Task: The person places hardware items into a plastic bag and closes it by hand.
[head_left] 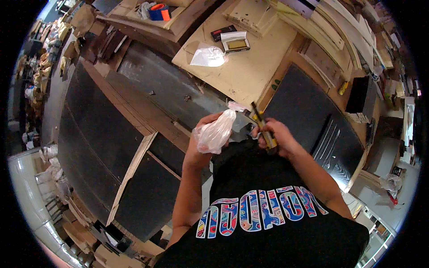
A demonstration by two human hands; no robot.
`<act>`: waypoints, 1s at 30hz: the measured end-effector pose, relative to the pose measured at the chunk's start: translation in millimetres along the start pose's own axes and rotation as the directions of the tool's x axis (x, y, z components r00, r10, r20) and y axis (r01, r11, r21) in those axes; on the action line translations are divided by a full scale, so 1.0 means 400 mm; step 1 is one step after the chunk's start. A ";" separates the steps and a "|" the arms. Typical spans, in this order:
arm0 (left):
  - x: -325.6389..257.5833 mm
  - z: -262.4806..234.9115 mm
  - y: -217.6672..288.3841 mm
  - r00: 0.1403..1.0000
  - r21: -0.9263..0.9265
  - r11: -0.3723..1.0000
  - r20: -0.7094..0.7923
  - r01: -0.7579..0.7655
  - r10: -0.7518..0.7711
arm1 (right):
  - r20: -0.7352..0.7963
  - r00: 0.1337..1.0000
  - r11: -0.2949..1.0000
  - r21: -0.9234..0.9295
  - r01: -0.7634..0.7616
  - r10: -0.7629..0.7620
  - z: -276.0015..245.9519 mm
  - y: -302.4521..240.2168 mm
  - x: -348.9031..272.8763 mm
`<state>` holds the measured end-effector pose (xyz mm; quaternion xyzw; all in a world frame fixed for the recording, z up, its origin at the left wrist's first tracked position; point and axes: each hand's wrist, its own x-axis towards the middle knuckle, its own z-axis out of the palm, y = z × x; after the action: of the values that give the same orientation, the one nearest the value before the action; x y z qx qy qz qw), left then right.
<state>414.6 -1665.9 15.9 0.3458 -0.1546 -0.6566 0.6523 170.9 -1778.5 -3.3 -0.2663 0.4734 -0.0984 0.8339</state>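
Note:
In front of my chest, my left hand (202,123) is closed around a small clear plastic bag (216,135). The bag's gathered neck points up and away from me, and its contents are too blurred to make out. My right hand (281,133) grips what looks like a yellow-and-black utility knife (268,137). Its dark narrow end slants up and to the left, close to the bag's neck but seemingly apart from it.
Beyond my hands lies a cream board (254,73) bearing an open small box (235,42) and a white sheet (208,56). Dark panels flank me, one at left (89,134) and one at right (308,102) with several thin metal rods (327,140). An orange-and-blue tape measure (160,12) sits far off.

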 end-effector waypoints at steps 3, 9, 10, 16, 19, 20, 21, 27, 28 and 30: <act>0.039 0.011 -0.006 0.992 0.118 0.986 -0.051 0.120 -0.114 | -0.063 0.939 0.915 -0.253 0.314 -0.339 0.036 -0.127 -0.124; 0.078 0.052 -0.016 0.974 0.149 0.976 0.138 0.161 -0.181 | 0.447 0.730 -0.049 -0.867 0.496 -0.517 0.081 -0.252 -0.309; 0.082 0.065 -0.019 0.976 0.212 0.963 0.099 0.168 -0.192 | 0.440 0.764 -0.109 -0.889 0.445 -0.471 0.092 -0.257 -0.320; 0.100 0.070 -0.043 0.965 0.353 0.916 0.101 0.192 -0.241 | 0.481 0.732 -0.309 -0.876 0.372 -0.483 0.110 -0.231 -0.310; 0.101 0.066 -0.056 0.964 0.344 0.918 0.101 0.199 -0.247 | 0.471 0.737 -0.344 -0.877 0.334 -0.485 0.116 -0.218 -0.301; 0.100 0.066 -0.057 0.960 0.350 0.913 0.107 0.209 -0.260 | 0.480 0.732 -0.360 -0.871 0.334 -0.483 0.115 -0.213 -0.298; 0.101 0.069 -0.055 0.955 0.358 0.908 0.113 0.219 -0.274 | 0.488 0.727 -0.374 -0.866 0.333 -0.483 0.114 -0.209 -0.296; 0.098 0.073 -0.051 0.942 0.353 0.910 0.167 0.219 -0.292 | 0.504 0.688 -0.397 -0.857 0.327 -0.522 0.120 -0.190 -0.282; 0.099 0.075 -0.050 0.942 0.346 0.912 0.168 0.219 -0.290 | 0.499 0.681 -0.402 -0.860 0.314 -0.536 0.118 -0.186 -0.278; 0.101 0.084 -0.041 0.936 0.307 0.919 0.172 0.246 -0.308 | 0.505 0.668 -0.396 -0.859 0.325 -0.547 0.115 -0.183 -0.279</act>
<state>384.1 -1711.6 19.0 0.3796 -0.2656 -0.7478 0.4755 156.6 -1777.4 137.2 -0.9385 0.2864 -0.0606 0.1832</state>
